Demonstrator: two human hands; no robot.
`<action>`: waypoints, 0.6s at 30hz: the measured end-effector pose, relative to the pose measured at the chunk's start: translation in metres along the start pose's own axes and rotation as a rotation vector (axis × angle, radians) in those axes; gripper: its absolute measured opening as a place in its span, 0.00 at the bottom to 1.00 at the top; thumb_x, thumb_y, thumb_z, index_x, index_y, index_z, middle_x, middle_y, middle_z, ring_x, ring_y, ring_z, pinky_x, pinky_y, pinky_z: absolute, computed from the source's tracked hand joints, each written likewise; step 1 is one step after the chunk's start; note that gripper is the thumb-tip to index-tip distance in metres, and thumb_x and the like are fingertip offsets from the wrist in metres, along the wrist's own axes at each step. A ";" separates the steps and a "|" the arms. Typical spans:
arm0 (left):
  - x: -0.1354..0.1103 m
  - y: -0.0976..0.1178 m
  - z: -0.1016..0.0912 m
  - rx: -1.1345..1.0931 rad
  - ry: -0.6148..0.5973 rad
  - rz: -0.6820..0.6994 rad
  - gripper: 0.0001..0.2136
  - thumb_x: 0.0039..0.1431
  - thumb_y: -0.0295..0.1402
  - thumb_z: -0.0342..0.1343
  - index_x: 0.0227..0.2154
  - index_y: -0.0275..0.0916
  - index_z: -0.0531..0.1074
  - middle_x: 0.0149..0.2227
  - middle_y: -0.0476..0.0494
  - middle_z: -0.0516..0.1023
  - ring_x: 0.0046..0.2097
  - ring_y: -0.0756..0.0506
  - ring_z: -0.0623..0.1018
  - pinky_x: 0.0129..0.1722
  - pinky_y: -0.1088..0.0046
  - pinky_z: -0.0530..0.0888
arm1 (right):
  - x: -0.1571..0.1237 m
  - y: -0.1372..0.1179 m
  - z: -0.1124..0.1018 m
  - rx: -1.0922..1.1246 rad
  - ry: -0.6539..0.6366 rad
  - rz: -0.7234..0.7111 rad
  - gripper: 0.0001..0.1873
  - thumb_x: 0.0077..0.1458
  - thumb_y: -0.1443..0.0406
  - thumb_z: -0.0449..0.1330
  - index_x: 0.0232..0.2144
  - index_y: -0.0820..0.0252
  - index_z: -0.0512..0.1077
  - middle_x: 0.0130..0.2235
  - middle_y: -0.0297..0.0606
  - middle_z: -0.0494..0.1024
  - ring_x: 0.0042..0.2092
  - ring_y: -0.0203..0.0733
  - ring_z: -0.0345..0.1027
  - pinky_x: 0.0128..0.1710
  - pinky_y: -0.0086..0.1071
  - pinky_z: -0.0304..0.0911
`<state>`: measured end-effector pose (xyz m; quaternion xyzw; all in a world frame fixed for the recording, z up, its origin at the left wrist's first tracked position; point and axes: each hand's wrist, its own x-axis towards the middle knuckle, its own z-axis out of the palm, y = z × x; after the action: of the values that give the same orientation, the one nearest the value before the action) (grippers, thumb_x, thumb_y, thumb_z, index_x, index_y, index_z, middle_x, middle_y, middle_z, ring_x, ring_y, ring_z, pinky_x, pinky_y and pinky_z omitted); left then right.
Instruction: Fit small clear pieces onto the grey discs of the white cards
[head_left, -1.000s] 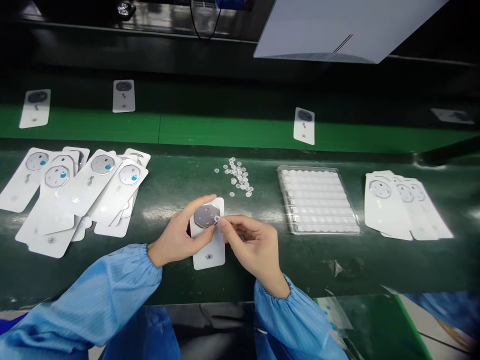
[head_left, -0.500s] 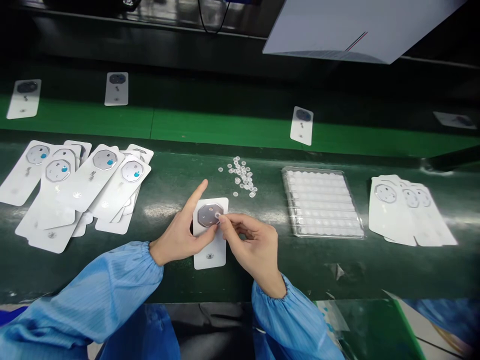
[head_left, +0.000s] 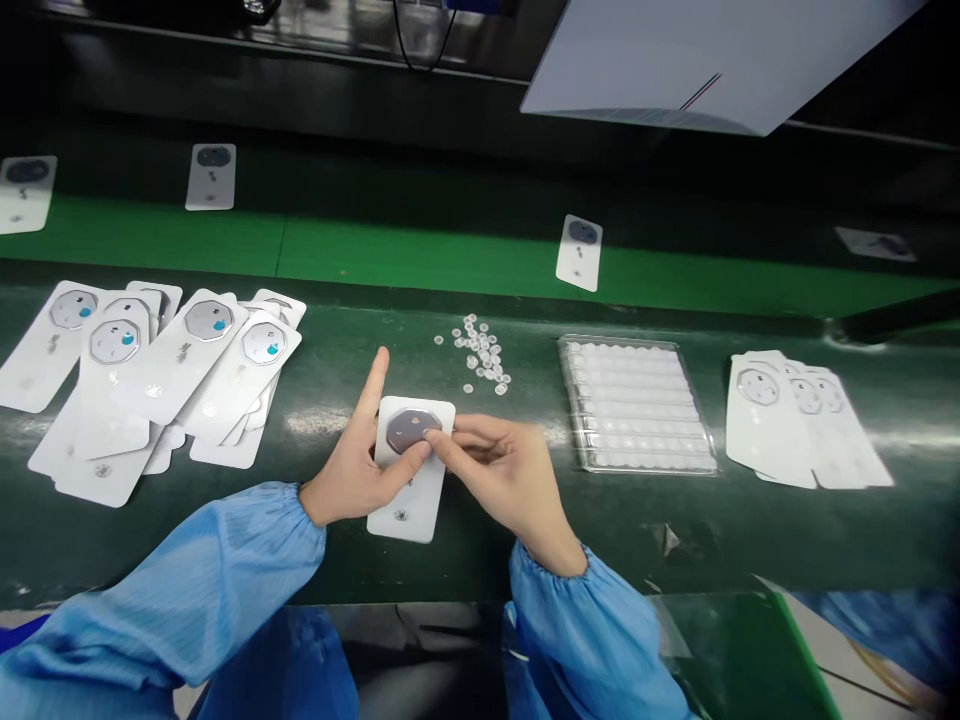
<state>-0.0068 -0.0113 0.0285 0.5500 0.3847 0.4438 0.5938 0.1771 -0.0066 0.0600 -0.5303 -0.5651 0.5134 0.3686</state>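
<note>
Along the green bench [head_left: 315, 560], the card [head_left: 414, 510] has been turned slightly, held by the left hand [head_left: 346, 470] with its forefinger [head_left: 381, 372] raised; the right hand's [head_left: 514, 490] fingertips [head_left: 439, 436] are set on the octagon [head_left: 401, 432], any pinch untellable.

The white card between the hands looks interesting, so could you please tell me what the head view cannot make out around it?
Head view: anything pinched by the right hand's fingertips is hidden by those fingers.
Head view: part of the grey octagonal disc is covered by the left thumb.
Head view: the underside of the white card faces away from the camera.
Head view: the small clear pieces are too small to show their exact shape.
</note>
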 end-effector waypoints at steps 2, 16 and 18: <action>0.002 0.002 -0.001 0.000 0.017 -0.020 0.49 0.65 0.37 0.62 0.74 0.46 0.28 0.28 0.52 0.74 0.26 0.48 0.73 0.30 0.72 0.76 | 0.001 0.000 -0.001 0.009 -0.041 -0.013 0.18 0.59 0.52 0.67 0.37 0.62 0.83 0.26 0.37 0.80 0.30 0.43 0.75 0.28 0.32 0.70; 0.024 0.013 -0.004 -0.120 0.376 -0.115 0.32 0.61 0.34 0.64 0.66 0.39 0.59 0.39 0.45 0.81 0.35 0.47 0.81 0.34 0.74 0.78 | 0.002 0.013 0.008 0.065 -0.249 0.070 0.19 0.58 0.48 0.66 0.30 0.57 0.80 0.22 0.37 0.77 0.21 0.42 0.70 0.20 0.31 0.68; 0.046 0.021 -0.029 0.112 0.381 -0.109 0.31 0.66 0.33 0.60 0.67 0.35 0.55 0.44 0.38 0.82 0.41 0.44 0.83 0.38 0.70 0.80 | 0.032 -0.001 0.002 -0.038 -0.191 -0.010 0.21 0.60 0.47 0.63 0.29 0.57 0.79 0.21 0.38 0.76 0.19 0.40 0.67 0.17 0.30 0.64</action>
<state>-0.0218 0.0414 0.0482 0.4666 0.5434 0.4848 0.5019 0.1692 0.0242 0.0569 -0.4829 -0.6099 0.5490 0.3058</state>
